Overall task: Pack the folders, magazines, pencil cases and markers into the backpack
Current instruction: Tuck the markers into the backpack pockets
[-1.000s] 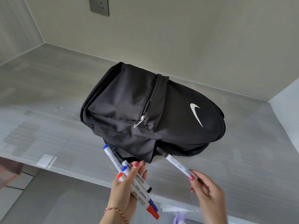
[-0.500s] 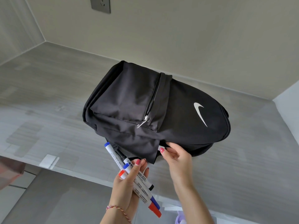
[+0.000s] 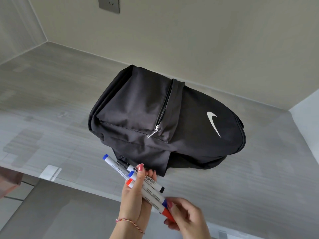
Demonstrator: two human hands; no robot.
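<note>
Gripping a fan of four whiteboard markers [image 3: 138,180], a person's left hand [image 3: 136,195] hovers at six o'clock of a black backpack [image 3: 165,121], thumb curled over the barrels and fingers wrapped beneath them. The right hand [image 3: 188,219], at five o'clock of the left, pinches the red end of the lowest marker between thumb and fingertips. The backpack lies flat on a grey desk [image 3: 51,104], front pocket up, its zip pull [image 3: 152,132] at the near end of the closed pocket zipper and its white logo [image 3: 214,123] toward three o'clock. The bag's far corner nearly meets the wall at twelve o'clock; bare desktop stretches wide at nine o'clock and more narrowly at three o'clock. The desk's front edge runs just under the left hand, with floor below it. A wall socket [image 3: 108,4] sits at twelve o'clock, and a braided bracelet [image 3: 129,223] circles the left wrist.
</note>
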